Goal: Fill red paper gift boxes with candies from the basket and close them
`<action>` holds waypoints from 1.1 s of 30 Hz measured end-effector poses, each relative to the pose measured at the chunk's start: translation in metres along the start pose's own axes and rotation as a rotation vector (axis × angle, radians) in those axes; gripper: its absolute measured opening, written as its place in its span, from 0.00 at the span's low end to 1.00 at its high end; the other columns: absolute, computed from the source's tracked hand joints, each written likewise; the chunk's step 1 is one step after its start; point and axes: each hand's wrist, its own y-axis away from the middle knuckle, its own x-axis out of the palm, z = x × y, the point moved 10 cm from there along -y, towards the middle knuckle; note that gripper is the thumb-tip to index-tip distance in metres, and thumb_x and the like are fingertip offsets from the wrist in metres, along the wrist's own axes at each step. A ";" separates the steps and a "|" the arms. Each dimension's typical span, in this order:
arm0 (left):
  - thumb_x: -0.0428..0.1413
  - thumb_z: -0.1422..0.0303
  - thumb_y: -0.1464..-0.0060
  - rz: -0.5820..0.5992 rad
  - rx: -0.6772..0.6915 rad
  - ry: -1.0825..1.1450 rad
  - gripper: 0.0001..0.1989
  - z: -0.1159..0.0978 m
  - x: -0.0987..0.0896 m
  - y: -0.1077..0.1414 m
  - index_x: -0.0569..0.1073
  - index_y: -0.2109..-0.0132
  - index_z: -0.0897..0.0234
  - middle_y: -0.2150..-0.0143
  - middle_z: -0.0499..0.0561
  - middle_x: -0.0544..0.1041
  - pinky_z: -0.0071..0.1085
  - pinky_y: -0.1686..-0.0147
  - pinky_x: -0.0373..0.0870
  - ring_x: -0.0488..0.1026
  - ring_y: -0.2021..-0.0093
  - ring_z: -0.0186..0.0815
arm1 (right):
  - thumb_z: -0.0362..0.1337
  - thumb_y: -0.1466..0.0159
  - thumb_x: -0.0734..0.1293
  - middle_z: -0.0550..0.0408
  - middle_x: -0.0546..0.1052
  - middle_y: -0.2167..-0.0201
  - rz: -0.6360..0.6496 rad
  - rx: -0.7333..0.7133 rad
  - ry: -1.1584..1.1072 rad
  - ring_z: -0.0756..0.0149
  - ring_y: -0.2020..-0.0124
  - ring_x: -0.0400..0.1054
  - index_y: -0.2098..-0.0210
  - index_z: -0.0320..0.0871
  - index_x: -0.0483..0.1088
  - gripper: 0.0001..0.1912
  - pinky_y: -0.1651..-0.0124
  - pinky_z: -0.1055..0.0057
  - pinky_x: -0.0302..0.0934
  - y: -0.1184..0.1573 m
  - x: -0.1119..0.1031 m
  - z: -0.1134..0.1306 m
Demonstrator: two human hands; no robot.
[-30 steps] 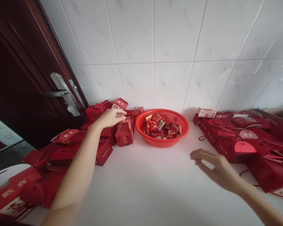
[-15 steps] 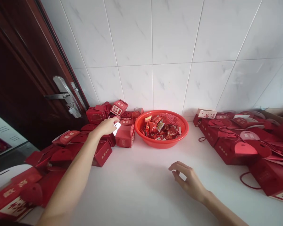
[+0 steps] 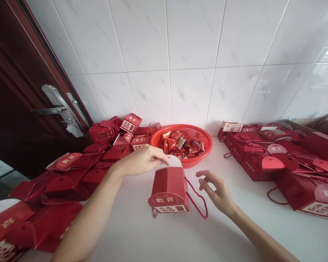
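Observation:
A red gift box (image 3: 169, 182) with a rope handle (image 3: 197, 200) is held above the white table by my left hand (image 3: 142, 159). My fingers grip the raised flap at its far end, white on the inside; the fingertips are partly hidden behind it. Gold characters and a cream label mark the end facing me. To the right of the box is my right hand (image 3: 214, 189), fingers curved and apart, holding nothing, close to the rope but not touching it. Just beyond the box stands a red plastic basket (image 3: 207, 154) of wrapped candies (image 3: 180, 143).
Many red gift boxes (image 3: 71, 182) crowd the left side. Another group of red boxes (image 3: 262, 163), with rope handles, fills the right. Behind the table rises a tiled wall (image 3: 191, 91); a dark wooden door (image 3: 22, 109) with a metal handle (image 3: 61, 109) is at the left.
My left hand has brought a red gift box from the left-hand pile to the middle, in front of the basket. My right hand stays nearly in place, still curved. The view has turned slightly right.

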 end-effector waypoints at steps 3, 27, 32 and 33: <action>0.50 0.74 0.38 0.009 0.055 -0.031 0.17 -0.009 0.028 -0.018 0.84 0.59 0.59 0.61 0.49 0.82 0.27 0.58 0.70 0.78 0.61 0.33 | 0.39 0.30 0.63 0.53 0.79 0.62 -0.105 -0.091 -0.016 0.68 0.71 0.73 0.57 0.46 0.73 0.08 0.63 0.69 0.68 -0.011 -0.022 0.020; 0.46 0.78 0.38 0.086 0.032 -0.054 0.18 0.006 0.069 -0.041 0.81 0.59 0.59 0.60 0.51 0.75 0.28 0.60 0.64 0.73 0.58 0.36 | 0.28 0.39 0.68 0.60 0.71 0.77 0.791 -0.057 0.456 0.74 0.77 0.58 0.75 0.42 0.71 0.08 0.74 0.73 0.47 -0.053 0.053 0.072; 0.45 0.81 0.42 0.078 0.036 0.000 0.16 0.004 0.063 -0.041 0.75 0.64 0.62 0.62 0.49 0.75 0.29 0.61 0.64 0.72 0.61 0.35 | 0.27 0.40 0.66 0.60 0.71 0.75 0.783 -0.025 0.480 0.73 0.76 0.59 0.73 0.44 0.68 0.08 0.74 0.73 0.47 -0.052 0.039 0.069; 0.45 0.80 0.43 0.085 0.027 0.007 0.15 0.005 0.063 -0.041 0.74 0.66 0.63 0.63 0.49 0.75 0.29 0.61 0.64 0.72 0.62 0.35 | 0.27 0.40 0.65 0.60 0.71 0.76 0.767 -0.015 0.513 0.73 0.76 0.59 0.73 0.44 0.67 0.08 0.74 0.72 0.47 -0.053 0.034 0.067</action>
